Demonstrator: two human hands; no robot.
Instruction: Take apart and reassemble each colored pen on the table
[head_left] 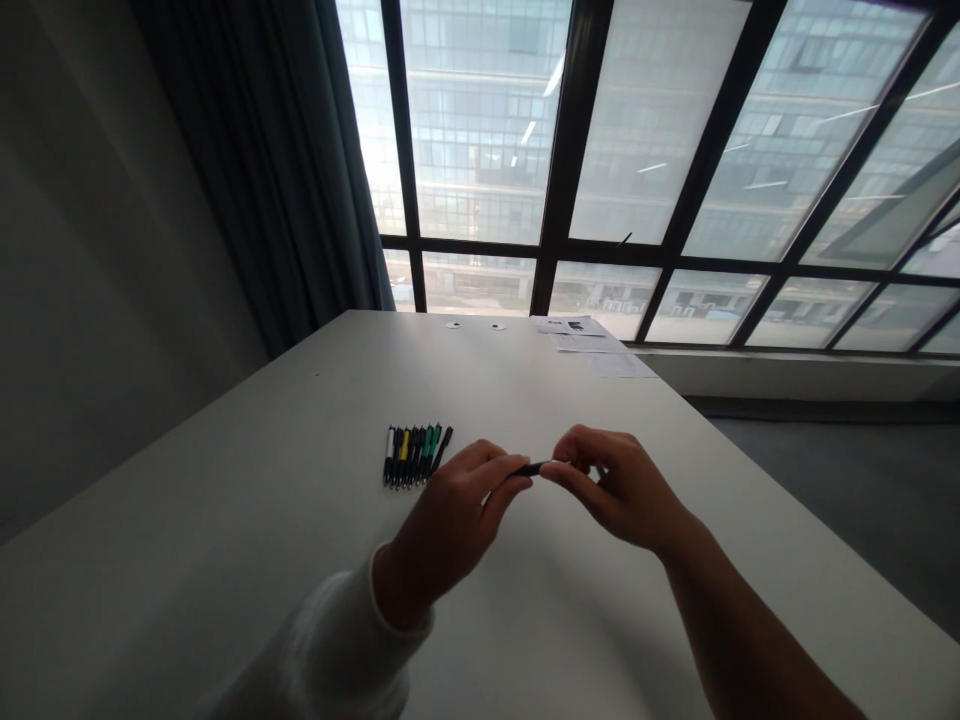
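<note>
Above the middle of the white table, a dark pen (534, 468) is held level between my two hands. My left hand (466, 510) pinches its left end between thumb and fingers. At the other end, the thumb and fingers of my right hand (611, 485) are closed on it, hiding much of that part. A row of several pens (409, 458) lies on the table just left of my left hand; they are mostly black, with white, yellow and green parts. The rightmost one in the row leans at a slant.
The white table (262, 470) narrows toward the windows. Printed papers (600, 345) lie at its far right corner, and two small white pieces (497, 327) are by the far edge. A dark curtain (277, 170) hangs at the left, beside large framed windows (480, 120).
</note>
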